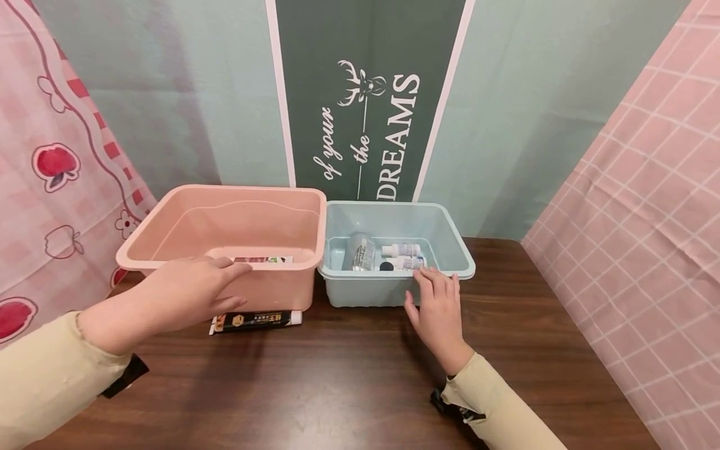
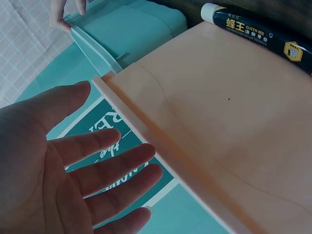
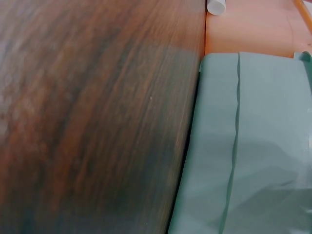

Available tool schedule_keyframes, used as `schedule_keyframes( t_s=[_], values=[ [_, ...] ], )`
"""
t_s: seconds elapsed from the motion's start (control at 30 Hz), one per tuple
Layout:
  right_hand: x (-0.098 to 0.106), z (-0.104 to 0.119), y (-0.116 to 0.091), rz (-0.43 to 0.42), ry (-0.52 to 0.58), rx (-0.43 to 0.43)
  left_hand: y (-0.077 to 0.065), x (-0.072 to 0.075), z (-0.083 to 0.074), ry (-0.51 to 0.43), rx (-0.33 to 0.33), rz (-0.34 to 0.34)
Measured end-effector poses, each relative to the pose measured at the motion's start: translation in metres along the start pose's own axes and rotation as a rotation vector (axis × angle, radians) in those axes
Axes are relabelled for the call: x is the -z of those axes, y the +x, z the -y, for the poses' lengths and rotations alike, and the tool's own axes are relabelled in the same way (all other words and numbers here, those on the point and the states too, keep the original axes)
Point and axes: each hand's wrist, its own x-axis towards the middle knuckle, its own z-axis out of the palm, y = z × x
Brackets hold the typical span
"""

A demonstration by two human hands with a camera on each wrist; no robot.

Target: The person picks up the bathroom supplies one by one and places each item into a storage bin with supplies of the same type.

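Note:
In the head view my left hand (image 1: 185,287) hovers at the front rim of the pink bin (image 1: 284,287), its fingers spread. The left wrist view shows this hand (image 2: 92,165) with its palm bare, holding nothing. Below it, a black toothpaste tube (image 1: 259,320) with a white cap lies on the table against the bin. My right hand (image 1: 441,312) touches the front rim of the light blue bin (image 1: 365,292) with its fingertips, thumb apart. Inside that bin lie a clear bottle (image 1: 362,253) and several small white bottles (image 1: 402,250). The right wrist view does not show the hand.
A partly hidden box or tube (image 1: 264,259) lies in the pink bin. Both bins stand side by side on the dark wooden table (image 1: 360,387). A green curtain (image 1: 225,94) hangs behind, with pink cloths (image 1: 647,206) at both sides.

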Motion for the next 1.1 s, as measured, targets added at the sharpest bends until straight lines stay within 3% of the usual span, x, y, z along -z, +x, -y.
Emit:
schedule_keyframes(
  t_s=[0.2,0.63,0.9,1.1],
  values=[
    [0.001,0.0,-0.001,0.007,-0.004,-0.006,0.0,-0.005,-0.001,-0.009,-0.008,0.032],
    [0.001,-0.001,0.0,0.011,-0.009,0.0,-0.003,-0.016,-0.001,-0.052,0.012,0.172],
    [0.003,0.0,0.001,0.004,-0.011,-0.001,-0.001,-0.032,-0.004,-0.087,0.036,0.247],
    [0.002,0.001,0.001,0.009,-0.014,0.003,-0.004,-0.039,-0.005,-0.103,0.054,0.254]
  ],
)
